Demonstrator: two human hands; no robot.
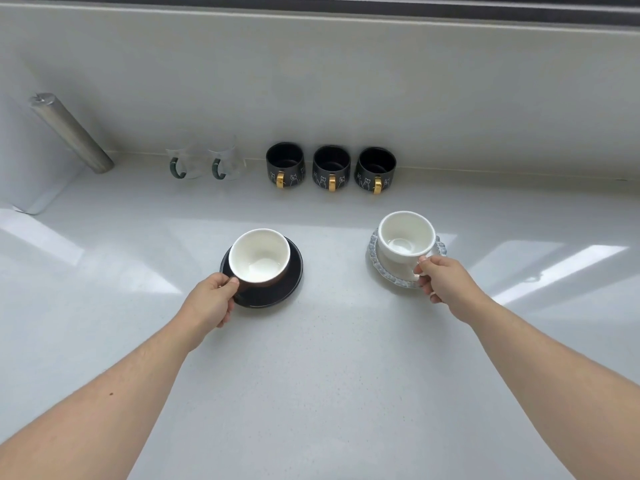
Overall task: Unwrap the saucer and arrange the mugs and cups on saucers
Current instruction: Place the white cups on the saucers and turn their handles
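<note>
A brown cup with a white inside (pixel 259 255) stands on a black saucer (pixel 289 285) at the centre left of the white counter. My left hand (pixel 213 299) grips its handle from the near side. To the right, a white cup (pixel 406 239) sits on a clear glass saucer with a wavy rim (pixel 375 268). My right hand (pixel 440 278) pinches that cup's handle. Along the back wall stand three black mugs with gold handles (pixel 331 171) and two clear glass mugs with green handles (pixel 204 162).
A metal cylinder (pixel 71 131) leans at the far left by the wall. The white counter (pixel 329 358) stretches wide in front of the saucers. A raised ledge and a dark strip run along the back.
</note>
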